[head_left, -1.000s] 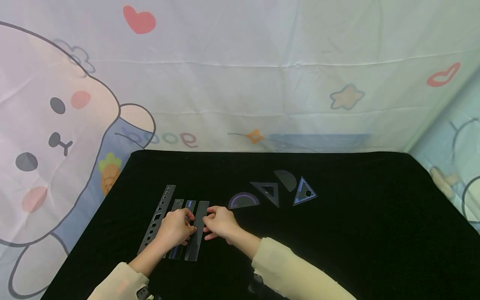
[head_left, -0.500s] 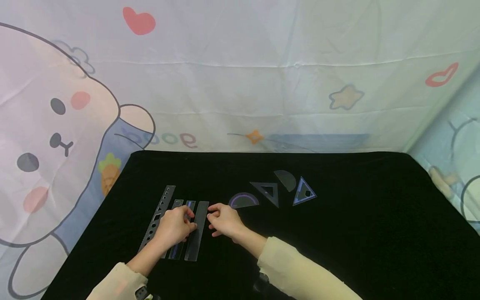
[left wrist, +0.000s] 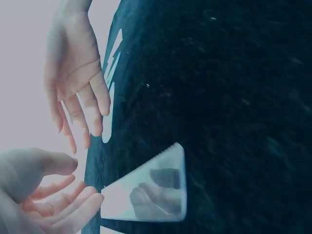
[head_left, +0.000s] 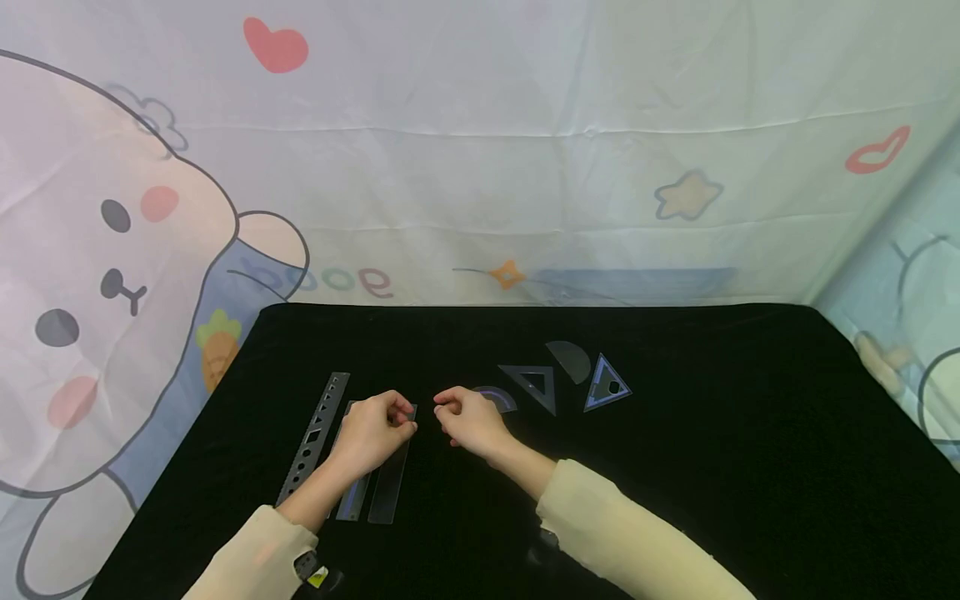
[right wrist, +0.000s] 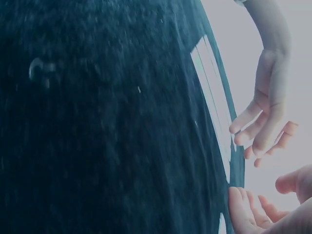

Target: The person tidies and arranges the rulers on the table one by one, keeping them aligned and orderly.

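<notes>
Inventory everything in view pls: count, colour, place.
holed ruler: 1, clear, leftmost on table
narrow rulers: apparently 2, clear, one blue-marked, partly behind left hand
plain ruler: 1, clear, right end of row
purple-arc protractor: 1, clear, partly behind right hand
plain protractor: 1, greyish, farthest back
plain set square: 1, clear, between protractors
blue-edged set square: 1, clear and blue, rightmost
table cloth: 1, black, under the tools
backdrop: 1, pale cartoon print, behind table
sleeves: 2, cream, on forearms
wrist devices: 2, dark, by cuffs
left hand: 1, bare, over rulers
right hand: 1, bare, right of rulers
</notes>
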`<action>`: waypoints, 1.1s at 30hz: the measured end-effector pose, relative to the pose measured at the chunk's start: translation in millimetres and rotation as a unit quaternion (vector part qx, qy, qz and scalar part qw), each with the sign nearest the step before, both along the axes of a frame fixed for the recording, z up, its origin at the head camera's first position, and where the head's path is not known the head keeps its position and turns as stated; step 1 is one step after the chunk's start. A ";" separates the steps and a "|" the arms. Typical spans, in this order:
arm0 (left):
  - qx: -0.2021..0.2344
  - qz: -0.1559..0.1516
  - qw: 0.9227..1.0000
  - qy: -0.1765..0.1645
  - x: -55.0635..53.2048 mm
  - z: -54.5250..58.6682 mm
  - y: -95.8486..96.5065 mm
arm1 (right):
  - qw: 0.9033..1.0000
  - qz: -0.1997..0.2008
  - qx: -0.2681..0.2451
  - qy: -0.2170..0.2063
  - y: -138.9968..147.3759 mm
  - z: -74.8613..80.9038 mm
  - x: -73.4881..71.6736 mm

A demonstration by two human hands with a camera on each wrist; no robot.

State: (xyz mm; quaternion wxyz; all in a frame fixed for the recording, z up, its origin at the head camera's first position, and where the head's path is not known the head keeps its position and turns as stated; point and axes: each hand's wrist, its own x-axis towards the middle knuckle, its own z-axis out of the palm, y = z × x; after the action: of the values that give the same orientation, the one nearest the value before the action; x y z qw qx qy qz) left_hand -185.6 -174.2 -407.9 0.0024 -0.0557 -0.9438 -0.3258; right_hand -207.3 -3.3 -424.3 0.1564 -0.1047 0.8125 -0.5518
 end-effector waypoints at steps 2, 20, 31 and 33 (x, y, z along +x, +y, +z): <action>0.016 -0.003 1.000 0.007 -3.2 0.7 4.2 | 1.000 0.000 0.003 0.011 5.4 1.2 -3.1; 0.076 -0.001 0.997 0.028 -38.9 1.2 38.1 | 0.992 -0.075 0.075 0.073 70.8 1.4 -29.4; 0.105 0.009 0.994 0.023 -61.0 -3.8 54.5 | 0.988 -0.094 0.106 0.061 104.3 5.8 -39.8; 0.119 0.017 0.993 0.017 -64.0 -5.5 57.8 | 0.987 -0.097 0.112 0.057 109.1 5.8 -41.6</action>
State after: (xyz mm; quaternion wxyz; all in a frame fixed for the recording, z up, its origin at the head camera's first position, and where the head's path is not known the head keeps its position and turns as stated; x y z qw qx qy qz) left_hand -249.6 -116.4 -413.4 0.0307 -0.0449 -0.8990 -0.4346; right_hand -248.9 105.8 -418.5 0.0664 -0.0381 0.8831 -0.4629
